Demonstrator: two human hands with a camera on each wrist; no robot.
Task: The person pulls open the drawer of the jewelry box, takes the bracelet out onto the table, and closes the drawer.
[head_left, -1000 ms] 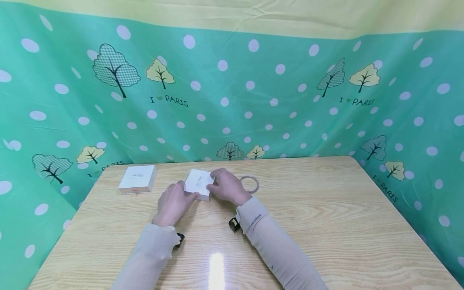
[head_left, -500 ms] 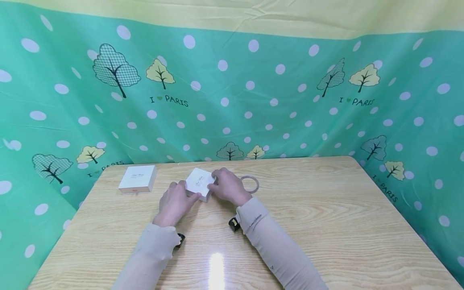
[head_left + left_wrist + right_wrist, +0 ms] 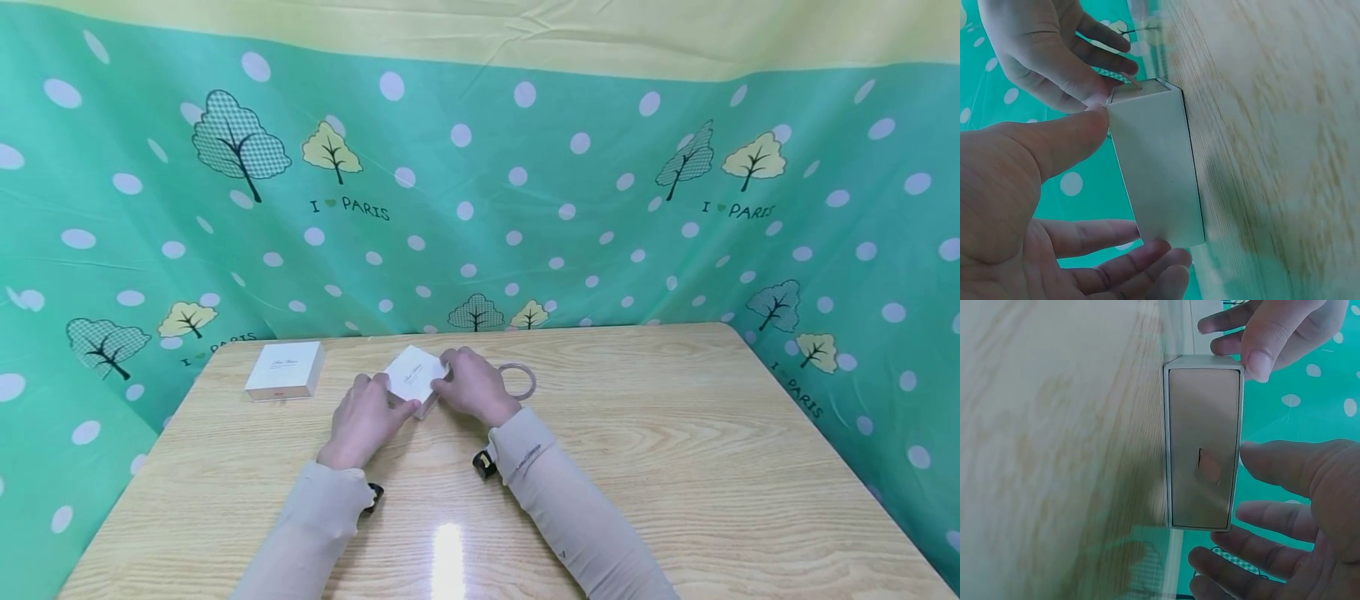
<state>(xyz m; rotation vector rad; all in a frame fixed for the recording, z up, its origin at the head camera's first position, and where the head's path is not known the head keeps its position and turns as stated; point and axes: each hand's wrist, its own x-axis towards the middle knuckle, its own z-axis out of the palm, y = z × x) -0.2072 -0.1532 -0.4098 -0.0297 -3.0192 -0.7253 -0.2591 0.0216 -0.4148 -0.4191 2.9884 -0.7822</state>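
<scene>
Between both hands, a small white gift box (image 3: 412,372) with dark lettering on its lid sits turned corner-first on the table. My left hand (image 3: 365,421) grips it at the left, thumb at the near corner and fingers at the far-left one. From the right, my right hand (image 3: 474,385) holds its edge, with the thumb on the top rim and fingers curled at the far-right corner. The right wrist view shows an inner drawer (image 3: 1204,419) set in the box's sleeve, with a small pinkish ribbon tab (image 3: 1210,467) on it.
A second white box (image 3: 285,365) with similar lettering stands at the table's back left. A pale mauve bangle (image 3: 533,383) lies just right of my right hand. Behind the wooden table (image 3: 675,467) hangs a green dotted curtain (image 3: 570,183).
The box has turned in my hands, from nearly square-on to a corner pointing toward me. My left hand has shifted slightly to the right; the second box and bangle have stayed put.
</scene>
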